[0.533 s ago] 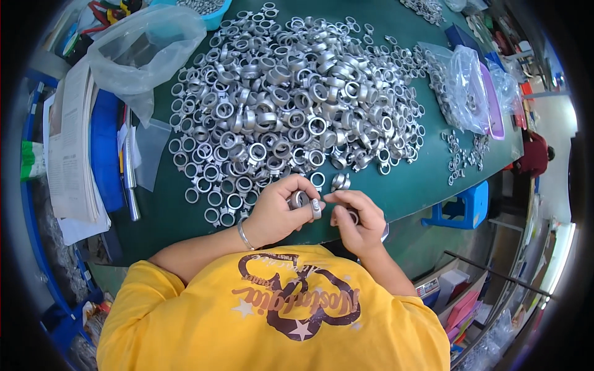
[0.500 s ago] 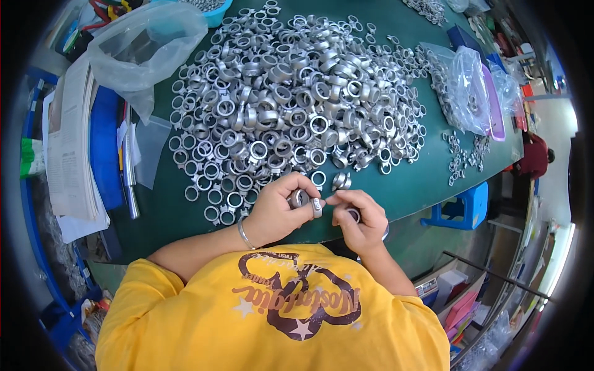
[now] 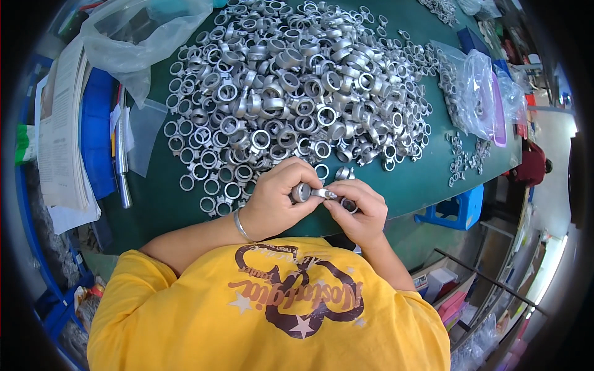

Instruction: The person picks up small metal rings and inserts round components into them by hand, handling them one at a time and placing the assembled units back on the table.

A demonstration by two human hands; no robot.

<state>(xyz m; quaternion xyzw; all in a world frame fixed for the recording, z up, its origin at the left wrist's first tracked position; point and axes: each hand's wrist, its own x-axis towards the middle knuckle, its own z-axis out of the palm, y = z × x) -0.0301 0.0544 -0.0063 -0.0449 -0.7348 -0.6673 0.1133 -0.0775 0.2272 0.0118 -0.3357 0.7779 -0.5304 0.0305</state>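
Note:
My left hand (image 3: 275, 196) is closed round grey metal rings. One ring (image 3: 301, 192) sits in the curl of its fingers, and another metal piece (image 3: 323, 193) is pinched at its fingertips, its narrow end pointing right. Closed as well, my right hand (image 3: 364, 213) meets that narrow end with its fingertips and keeps a further metal ring (image 3: 348, 204) against its palm. Just beyond the right fingers, a ring part (image 3: 344, 173) rests on the green table. A large heap of similar metal rings with small lugs (image 3: 297, 93) spreads past both hands.
Clear plastic bags (image 3: 139, 43) lie at the far left, near papers (image 3: 62, 136) and a blue bin (image 3: 97, 133). To the right are bagged parts (image 3: 473, 93), a purple tray (image 3: 499, 114) and a blue stool (image 3: 455, 209). Another person (image 3: 532, 166) is farther off.
My hands have come together. The piece at my left fingertips has turned so its narrow end points right, and my right fingertips now touch it. The whole view has shifted slightly.

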